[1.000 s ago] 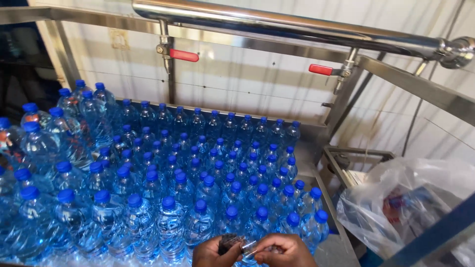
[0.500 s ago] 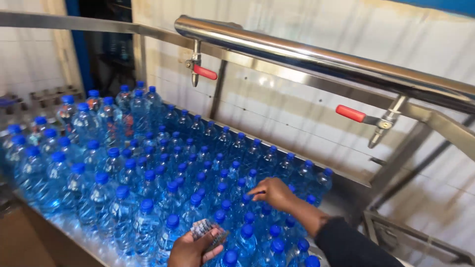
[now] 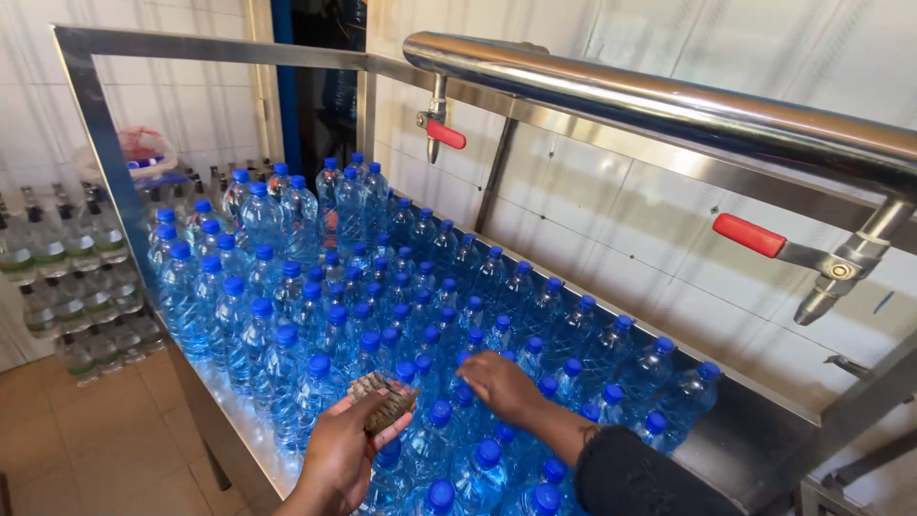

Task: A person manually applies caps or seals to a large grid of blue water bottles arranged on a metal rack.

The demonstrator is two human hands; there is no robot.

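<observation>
My left hand [image 3: 339, 449] is clamped around a small stack of flat, brownish printed bands [image 3: 380, 401], fingers curled under and thumb over the top so the stack stays squared and ready to peel from; it hovers just over the near edge of the packed blue-capped water bottles [image 3: 382, 315]. My right hand [image 3: 501, 384] lies palm-down on the bottle caps just beside that stack, fingers together and slightly bent over one cap, pressing on it, I judge, rather than gripping anything I can make out. The bottles stand upright, shoulder to shoulder, filling the steel desk [image 3: 224, 430], so tightly that there is no gap to slip a hand down between them; only the tops can be got at. Taller bottles crowd the far end of that mass. Above the bottles, on the far side from me, runs a thick steel pipe [image 3: 669, 100] with two downward taps, each with a red lever: one [image 3: 441, 132] beyond the far end, another [image 3: 759, 234] off to my right. Those taps hang over the back row and would hinder a high reach there. Left of the desk, on the floor, further clear bottles [image 3: 67, 296] stand in stacked rows.
</observation>
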